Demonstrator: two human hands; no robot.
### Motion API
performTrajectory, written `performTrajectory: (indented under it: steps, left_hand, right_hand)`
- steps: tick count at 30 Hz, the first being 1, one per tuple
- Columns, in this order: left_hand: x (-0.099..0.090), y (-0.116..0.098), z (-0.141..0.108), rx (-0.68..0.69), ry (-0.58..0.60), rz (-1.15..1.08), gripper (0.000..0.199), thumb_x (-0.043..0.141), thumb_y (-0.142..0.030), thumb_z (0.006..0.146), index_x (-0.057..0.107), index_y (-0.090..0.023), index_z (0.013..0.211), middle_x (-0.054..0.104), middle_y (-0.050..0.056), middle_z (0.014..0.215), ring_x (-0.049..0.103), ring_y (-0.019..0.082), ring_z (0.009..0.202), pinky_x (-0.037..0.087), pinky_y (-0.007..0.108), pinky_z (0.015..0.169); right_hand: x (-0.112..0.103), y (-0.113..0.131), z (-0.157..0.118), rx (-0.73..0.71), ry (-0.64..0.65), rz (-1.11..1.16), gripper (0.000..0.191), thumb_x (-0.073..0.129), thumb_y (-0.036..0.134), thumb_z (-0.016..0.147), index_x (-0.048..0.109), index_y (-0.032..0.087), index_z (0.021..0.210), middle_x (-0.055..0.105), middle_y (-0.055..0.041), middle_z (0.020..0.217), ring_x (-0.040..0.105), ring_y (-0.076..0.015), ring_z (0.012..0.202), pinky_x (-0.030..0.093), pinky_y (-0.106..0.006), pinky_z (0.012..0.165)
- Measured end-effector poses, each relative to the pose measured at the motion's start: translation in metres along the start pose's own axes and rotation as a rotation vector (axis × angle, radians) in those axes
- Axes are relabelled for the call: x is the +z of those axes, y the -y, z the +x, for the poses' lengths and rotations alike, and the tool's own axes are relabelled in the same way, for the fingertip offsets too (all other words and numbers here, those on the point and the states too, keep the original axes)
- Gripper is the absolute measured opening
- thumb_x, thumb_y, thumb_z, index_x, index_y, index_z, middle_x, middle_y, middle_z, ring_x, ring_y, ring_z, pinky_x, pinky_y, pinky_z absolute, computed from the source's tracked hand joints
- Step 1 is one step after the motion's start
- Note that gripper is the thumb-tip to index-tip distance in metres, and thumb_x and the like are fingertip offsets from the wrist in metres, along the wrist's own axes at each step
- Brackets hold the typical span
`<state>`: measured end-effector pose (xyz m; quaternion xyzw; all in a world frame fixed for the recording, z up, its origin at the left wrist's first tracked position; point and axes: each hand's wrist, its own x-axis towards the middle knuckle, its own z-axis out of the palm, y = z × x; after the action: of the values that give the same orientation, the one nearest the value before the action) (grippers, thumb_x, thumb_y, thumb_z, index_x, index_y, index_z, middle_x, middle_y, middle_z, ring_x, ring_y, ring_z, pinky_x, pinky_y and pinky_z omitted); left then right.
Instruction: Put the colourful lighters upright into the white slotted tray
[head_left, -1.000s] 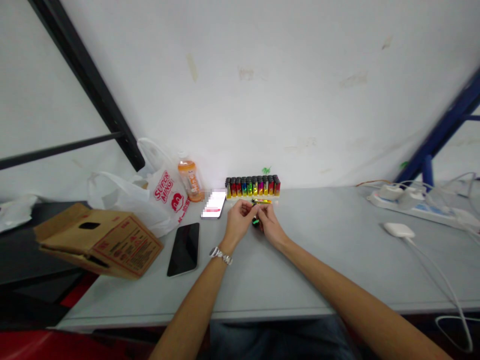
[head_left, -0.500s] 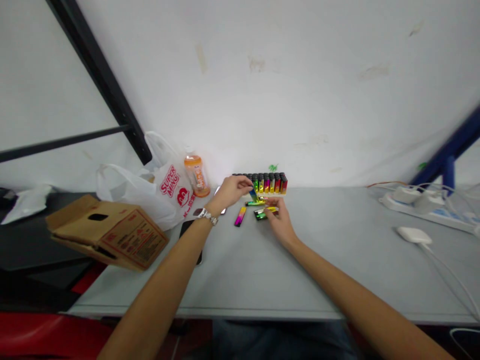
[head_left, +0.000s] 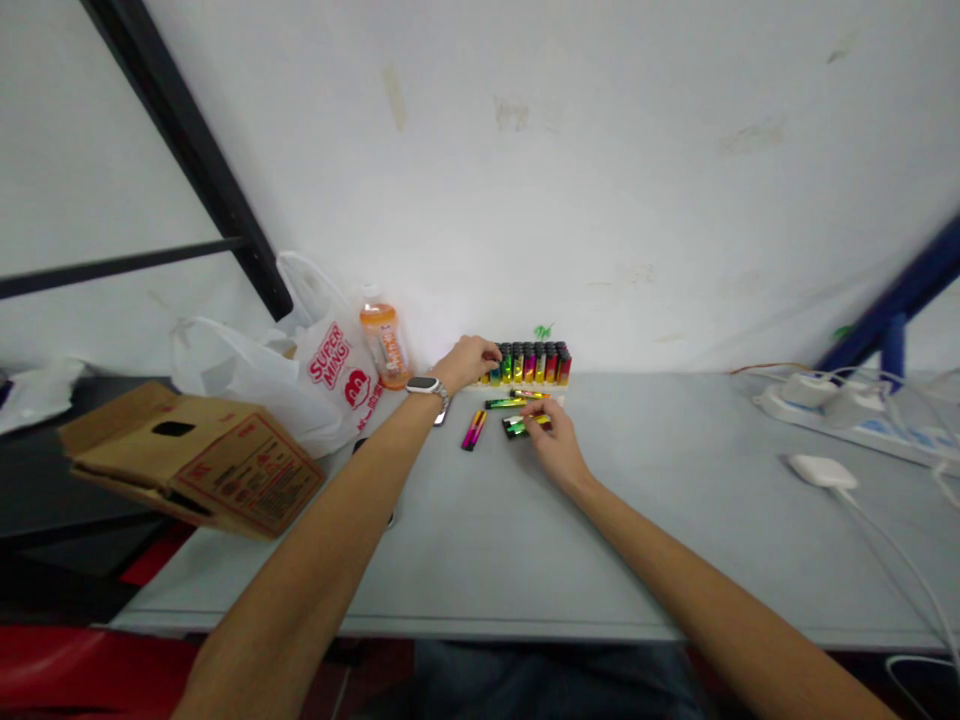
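Upright lighters with black tops stand packed in a block (head_left: 540,365) against the wall. At the block's left end, my left hand (head_left: 470,360) has its fingers closed at the top of a blue-green lighter (head_left: 495,372); the fingers partly cover it. My right hand (head_left: 556,440) rests on the table in front, thumb and fingers closed around a yellow-green lighter lying there, beside a dark green lighter (head_left: 516,431). Between the hands and the block lie a green lighter (head_left: 506,404) and a yellow-orange lighter (head_left: 531,394). A pink-and-orange lighter (head_left: 474,430) lies further left.
Left of the hands are an orange-capped drink bottle (head_left: 385,340), a white plastic bag (head_left: 330,385) and an open cardboard box (head_left: 217,460). A phone lies partly under my left forearm. A power strip (head_left: 825,410) and white charger (head_left: 823,470) are at the right.
My left hand has carried the blue lighter from above the loose lighters to the left end of the upright block. My right hand has stayed by the lying lighters.
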<state>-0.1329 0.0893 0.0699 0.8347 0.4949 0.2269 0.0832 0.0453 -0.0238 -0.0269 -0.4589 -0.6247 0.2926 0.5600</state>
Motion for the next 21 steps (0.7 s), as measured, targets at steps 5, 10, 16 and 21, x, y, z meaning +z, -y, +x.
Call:
performTrajectory:
  steps: [5,10,16,21]
  left_hand:
    - [-0.001,0.003,0.003,0.015,0.020,0.073,0.019,0.064,-0.020,0.082,0.079,-0.018,0.093,0.074,0.007,0.084,0.066,0.018,0.077,0.052,0.030,0.080]
    - [0.005,0.001,-0.004,0.055,-0.082,0.227,0.023,0.057,-0.024,0.089,0.078,-0.017,0.096,0.067,0.009,0.097,0.064,0.019,0.085,0.050,0.030,0.085]
    - [0.009,-0.017,-0.017,0.035,-0.081,0.341,0.030,0.047,-0.019,0.094,0.076,-0.017,0.095,0.065,0.009,0.094,0.063,0.020,0.089,0.048,0.031,0.084]
    - [0.009,-0.027,-0.023,0.042,-0.088,0.384,0.028,0.048,-0.019,0.091,0.074,-0.014,0.099,0.065,0.012,0.100,0.059,0.024,0.098,0.049,0.035,0.087]
  right_hand:
    - [-0.001,-0.002,0.001,-0.007,0.002,-0.016,0.013,0.053,0.027,0.082,0.063,0.020,0.085,0.064,-0.0061,0.094,0.057,-0.0227,0.091,0.045,-0.034,0.078]
    - [-0.005,-0.004,0.006,-0.052,-0.040,-0.093,0.011,0.054,0.025,0.080,0.063,0.021,0.083,0.064,-0.0061,0.094,0.055,-0.0229,0.091,0.044,-0.036,0.082]
    - [-0.016,-0.001,0.015,-0.163,0.029,-0.282,0.014,0.051,0.018,0.080,0.064,0.020,0.084,0.063,-0.0070,0.092,0.054,-0.0237,0.093,0.044,-0.039,0.087]
    - [-0.028,0.014,0.018,-0.359,0.350,-0.674,0.030,0.058,0.015,0.073,0.071,0.021,0.099,0.062,-0.0105,0.108,0.048,-0.0289,0.107,0.038,-0.043,0.092]
